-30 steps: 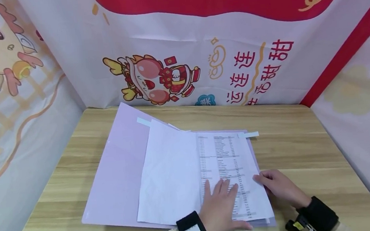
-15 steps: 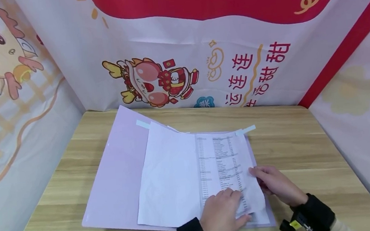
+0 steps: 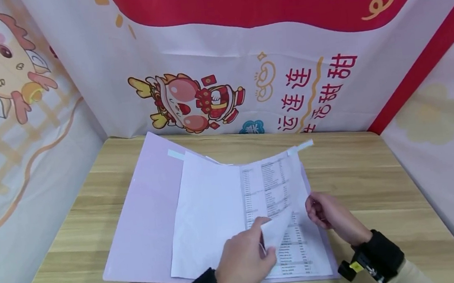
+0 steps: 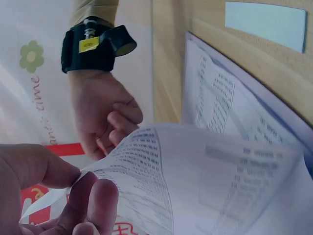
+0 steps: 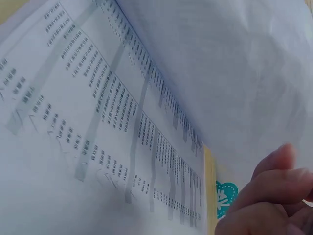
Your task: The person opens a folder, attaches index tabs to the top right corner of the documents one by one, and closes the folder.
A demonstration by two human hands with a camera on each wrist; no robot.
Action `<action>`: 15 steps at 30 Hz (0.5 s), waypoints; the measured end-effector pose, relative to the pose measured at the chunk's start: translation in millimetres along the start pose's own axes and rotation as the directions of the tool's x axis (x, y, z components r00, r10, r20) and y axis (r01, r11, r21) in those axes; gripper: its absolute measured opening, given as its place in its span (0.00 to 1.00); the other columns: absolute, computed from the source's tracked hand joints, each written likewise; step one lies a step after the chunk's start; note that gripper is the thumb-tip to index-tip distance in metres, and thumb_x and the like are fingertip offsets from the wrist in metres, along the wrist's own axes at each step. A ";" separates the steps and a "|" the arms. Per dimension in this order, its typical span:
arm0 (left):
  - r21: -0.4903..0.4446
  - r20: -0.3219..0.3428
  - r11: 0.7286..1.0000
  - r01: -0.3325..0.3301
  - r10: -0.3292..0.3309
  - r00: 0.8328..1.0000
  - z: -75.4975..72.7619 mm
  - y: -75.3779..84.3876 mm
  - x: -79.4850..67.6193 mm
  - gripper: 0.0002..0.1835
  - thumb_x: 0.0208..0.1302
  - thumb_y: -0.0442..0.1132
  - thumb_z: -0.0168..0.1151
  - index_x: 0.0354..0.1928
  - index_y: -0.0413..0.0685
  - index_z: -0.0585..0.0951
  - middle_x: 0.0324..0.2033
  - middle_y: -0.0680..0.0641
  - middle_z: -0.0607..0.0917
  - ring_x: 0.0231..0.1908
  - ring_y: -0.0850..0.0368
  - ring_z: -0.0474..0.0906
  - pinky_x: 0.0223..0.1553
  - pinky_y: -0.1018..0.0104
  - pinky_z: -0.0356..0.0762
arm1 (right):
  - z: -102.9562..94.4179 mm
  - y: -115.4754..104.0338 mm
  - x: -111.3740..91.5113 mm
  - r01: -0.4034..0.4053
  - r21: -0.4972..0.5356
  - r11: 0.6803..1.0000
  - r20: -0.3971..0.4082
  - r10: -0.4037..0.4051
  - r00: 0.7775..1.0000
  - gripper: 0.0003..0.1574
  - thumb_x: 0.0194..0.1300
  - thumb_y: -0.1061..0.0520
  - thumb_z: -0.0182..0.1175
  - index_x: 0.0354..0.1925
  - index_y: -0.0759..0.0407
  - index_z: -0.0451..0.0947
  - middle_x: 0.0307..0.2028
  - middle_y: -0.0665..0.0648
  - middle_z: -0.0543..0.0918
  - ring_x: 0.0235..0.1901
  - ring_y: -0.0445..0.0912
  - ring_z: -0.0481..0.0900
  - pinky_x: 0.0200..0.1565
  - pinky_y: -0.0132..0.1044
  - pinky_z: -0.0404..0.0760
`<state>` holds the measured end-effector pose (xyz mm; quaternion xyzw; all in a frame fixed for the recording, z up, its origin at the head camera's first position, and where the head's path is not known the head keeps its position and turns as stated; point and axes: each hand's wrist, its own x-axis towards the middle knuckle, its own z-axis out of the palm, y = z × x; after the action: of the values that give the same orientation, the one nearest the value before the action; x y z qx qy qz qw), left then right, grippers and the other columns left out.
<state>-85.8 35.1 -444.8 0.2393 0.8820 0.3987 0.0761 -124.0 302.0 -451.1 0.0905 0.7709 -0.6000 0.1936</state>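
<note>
Left hand (image 3: 244, 256): thumb and fingers pinching the near edge of a printed page (image 3: 272, 180). That page is in the right half of an open purple folder (image 3: 136, 218), lying on the wooden bench (image 3: 361, 174). Near right part of the page is lifted and folded over toward the left, so its white back shows. Under it, a second printed sheet (image 3: 299, 253) (rows of small text, too small for me to read).

Right hand (image 3: 332, 215): just beside the folder's right edge, fingers loosely curled, nothing held as far as I can see.

Left half of the folder: a blank white sheet (image 3: 203, 216) with a pale blue tab (image 3: 176, 154) at its far left corner. Another pale blue strip (image 3: 305, 145) sticks out to the right from the printed page's far right corner. Pale blue slip (image 4: 265, 27) lies on the bench, near side of the folder. Black straps on both wrists. Far side: printed cloth (image 3: 209, 38), red and white, cartoon figure on it.
</note>
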 end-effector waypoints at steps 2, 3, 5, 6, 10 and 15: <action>0.021 -0.023 1.000 0.014 -0.013 1.000 -10.5 -3.3 -6.2 0.32 0.60 0.41 0.70 0.67 0.51 0.73 0.21 0.63 0.74 0.18 0.69 0.68 0.20 0.71 0.66 | 1.5 -3.3 4.7 0.008 -0.038 0.999 0.003 -0.008 1.000 0.28 0.83 0.44 0.35 0.34 0.61 0.68 0.23 0.54 0.70 0.21 0.45 0.66 0.23 0.32 0.61; 0.034 -0.038 0.999 0.024 -0.023 0.999 -15.5 -5.5 -9.5 0.34 0.59 0.42 0.71 0.68 0.51 0.72 0.20 0.63 0.74 0.18 0.69 0.68 0.20 0.71 0.66 | 3.0 -5.4 7.0 0.011 -0.057 0.998 0.003 -0.011 1.000 0.27 0.83 0.44 0.37 0.34 0.61 0.69 0.23 0.54 0.70 0.21 0.45 0.66 0.23 0.32 0.61; 0.055 -0.082 0.998 0.035 -0.031 0.996 -25.2 -11.1 -16.9 0.36 0.58 0.43 0.73 0.68 0.50 0.71 0.19 0.63 0.74 0.18 0.70 0.68 0.22 0.70 0.67 | 7.5 -10.0 12.3 0.035 -0.096 0.995 0.007 -0.034 0.999 0.27 0.83 0.45 0.40 0.33 0.62 0.70 0.24 0.54 0.71 0.21 0.44 0.67 0.23 0.31 0.61; 0.061 -0.108 0.997 0.041 -0.035 0.994 -29.7 -13.8 -20.8 0.36 0.57 0.43 0.74 0.67 0.50 0.71 0.18 0.64 0.74 0.19 0.70 0.69 0.23 0.70 0.68 | 10.2 -12.8 14.8 0.053 -0.117 0.992 0.009 -0.053 0.999 0.26 0.82 0.46 0.42 0.33 0.62 0.70 0.24 0.53 0.71 0.22 0.44 0.67 0.23 0.31 0.61; 0.001 -0.160 0.996 0.094 -0.093 0.983 -45.6 -22.9 -35.2 0.32 0.55 0.43 0.77 0.61 0.53 0.72 0.20 0.65 0.78 0.23 0.72 0.75 0.28 0.70 0.72 | 23.3 -24.3 26.4 0.139 -0.224 0.965 0.005 -0.142 0.990 0.24 0.81 0.49 0.48 0.33 0.65 0.72 0.23 0.54 0.71 0.22 0.45 0.67 0.24 0.32 0.62; -0.180 -0.182 0.974 0.134 -0.167 0.969 -56.8 -31.4 -46.9 0.17 0.59 0.40 0.74 0.48 0.53 0.78 0.24 0.63 0.84 0.26 0.72 0.80 0.31 0.70 0.77 | 43.1 -32.2 46.7 0.198 -0.386 0.901 -0.002 -0.215 0.977 0.21 0.78 0.50 0.52 0.30 0.62 0.75 0.23 0.53 0.74 0.26 0.48 0.71 0.30 0.36 0.67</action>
<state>-74.7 -43.2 -432.6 0.1238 0.8644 0.4857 0.0390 -170.2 247.8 -450.3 -0.0181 0.8828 -0.4523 0.1258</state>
